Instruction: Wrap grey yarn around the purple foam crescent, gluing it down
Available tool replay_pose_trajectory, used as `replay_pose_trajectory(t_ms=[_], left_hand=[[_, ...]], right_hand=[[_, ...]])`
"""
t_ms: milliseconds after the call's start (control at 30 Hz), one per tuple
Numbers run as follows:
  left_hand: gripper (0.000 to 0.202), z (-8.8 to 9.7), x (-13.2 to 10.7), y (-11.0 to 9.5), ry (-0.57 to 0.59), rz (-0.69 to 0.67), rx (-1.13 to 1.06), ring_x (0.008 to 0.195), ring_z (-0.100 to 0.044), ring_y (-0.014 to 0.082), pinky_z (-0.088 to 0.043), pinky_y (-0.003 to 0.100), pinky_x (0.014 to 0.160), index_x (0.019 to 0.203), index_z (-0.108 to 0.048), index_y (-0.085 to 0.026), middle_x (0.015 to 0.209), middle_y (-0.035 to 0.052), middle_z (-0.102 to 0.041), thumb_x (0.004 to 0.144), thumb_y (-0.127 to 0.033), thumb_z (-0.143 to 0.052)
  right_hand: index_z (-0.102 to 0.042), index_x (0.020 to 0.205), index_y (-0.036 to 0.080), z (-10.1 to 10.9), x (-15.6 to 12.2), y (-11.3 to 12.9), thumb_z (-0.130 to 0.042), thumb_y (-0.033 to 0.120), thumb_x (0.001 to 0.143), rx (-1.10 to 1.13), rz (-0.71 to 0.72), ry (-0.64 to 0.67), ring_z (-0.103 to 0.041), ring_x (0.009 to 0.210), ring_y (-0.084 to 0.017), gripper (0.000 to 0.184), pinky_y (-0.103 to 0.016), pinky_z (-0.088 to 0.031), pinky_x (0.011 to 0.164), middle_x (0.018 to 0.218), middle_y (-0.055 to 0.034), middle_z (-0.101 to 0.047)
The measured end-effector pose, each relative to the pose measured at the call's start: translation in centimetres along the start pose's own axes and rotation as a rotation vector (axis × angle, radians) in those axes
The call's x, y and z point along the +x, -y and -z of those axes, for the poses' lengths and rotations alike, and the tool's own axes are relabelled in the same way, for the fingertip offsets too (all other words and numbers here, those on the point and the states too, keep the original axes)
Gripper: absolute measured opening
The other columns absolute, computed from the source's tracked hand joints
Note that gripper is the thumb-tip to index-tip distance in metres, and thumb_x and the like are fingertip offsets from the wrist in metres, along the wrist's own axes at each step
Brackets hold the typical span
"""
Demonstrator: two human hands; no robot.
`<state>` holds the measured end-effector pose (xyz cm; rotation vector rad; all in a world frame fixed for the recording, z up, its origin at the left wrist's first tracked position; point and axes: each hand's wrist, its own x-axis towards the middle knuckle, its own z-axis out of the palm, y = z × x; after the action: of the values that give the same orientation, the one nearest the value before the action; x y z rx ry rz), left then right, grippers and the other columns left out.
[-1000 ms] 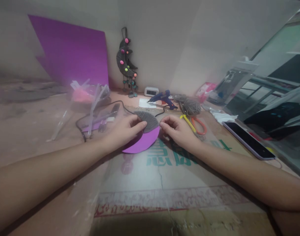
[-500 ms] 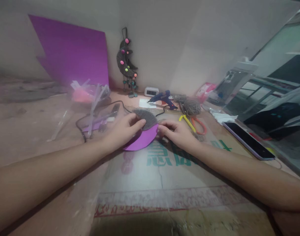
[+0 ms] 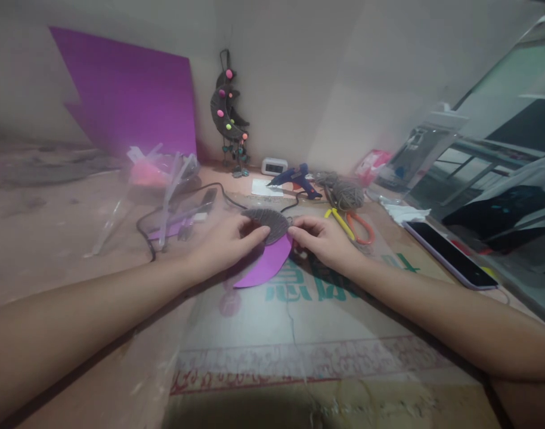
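Observation:
A purple crescent cutout (image 3: 266,266) lies on flattened cardboard (image 3: 326,322); its upper part is wrapped in grey-brown twine (image 3: 268,221). My left hand (image 3: 230,241) pinches the wrapped part from the left, thumb and forefinger closed on it. My right hand (image 3: 324,238) grips the crescent's right tip, fingers curled; a thin strand of twine seems to run from it, though I cannot follow it.
A ball of twine (image 3: 346,192), a blue glue gun (image 3: 294,177), and yellow and orange scissors (image 3: 353,225) lie behind my right hand. A phone (image 3: 451,255) is at right. A purple sheet (image 3: 129,95) and a finished moon ornament (image 3: 228,110) lean on the wall.
The crescent has been turned: its purple end swung lower and toward me, and the wrapped part now lies flatter between both hands. My right hand moved slightly left.

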<state>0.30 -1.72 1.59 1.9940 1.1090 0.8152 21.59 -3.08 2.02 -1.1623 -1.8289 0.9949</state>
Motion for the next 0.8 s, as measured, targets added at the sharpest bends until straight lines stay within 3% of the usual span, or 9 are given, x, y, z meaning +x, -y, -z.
replay_pose_trajectory(t_ms=[167,400,733,800], left_hand=[[0.038,0.1,0.1,0.1,0.002,0.003,-0.012,0.059,-0.055,0.0166,-0.041,0.028,0.056,0.071,-0.064,-0.017,0.062,0.0025,-0.062,0.085,-0.048,-0.048],[0.036,-0.4,0.4,1.0,-0.096,0.045,-0.121,0.06,-0.057,0.0167,-0.044,0.028,0.055,0.077,-0.067,-0.017,0.066,0.0038,-0.065,0.083,-0.049,-0.053],[0.037,-0.2,0.3,0.6,-0.037,0.045,-0.107,0.059,-0.057,0.0165,-0.043,0.027,0.054,0.076,-0.066,-0.017,0.065,0.0035,-0.064,0.084,-0.05,-0.052],[0.037,-0.2,0.3,0.7,-0.043,0.054,-0.118,0.06,-0.057,0.0165,-0.043,0.027,0.054,0.076,-0.066,-0.017,0.065,0.0035,-0.064,0.084,-0.05,-0.052]], right_hand=[[-0.056,0.071,0.018,0.0,0.0,-0.1,-0.057,0.039,0.086,0.019,-0.027,0.01,-0.05,0.052,-0.009,0.026,-0.023,-0.041,0.051,0.06,0.0034,-0.054],[-0.053,0.065,0.017,0.0,0.1,-0.3,-0.044,0.052,0.092,0.018,0.007,0.005,-0.045,0.05,-0.008,0.045,-0.022,-0.036,0.048,0.057,0.0028,-0.049],[-0.052,0.071,0.018,-0.2,0.0,-0.1,-0.051,0.051,0.088,0.057,-0.052,0.002,-0.046,0.049,-0.008,0.037,-0.022,-0.038,0.045,0.056,0.0042,-0.048],[-0.048,0.077,0.02,-0.2,0.0,-0.2,-0.055,0.047,0.088,0.082,-0.034,-0.051,-0.047,0.048,-0.008,0.03,-0.021,-0.039,0.045,0.058,0.0053,-0.049]])
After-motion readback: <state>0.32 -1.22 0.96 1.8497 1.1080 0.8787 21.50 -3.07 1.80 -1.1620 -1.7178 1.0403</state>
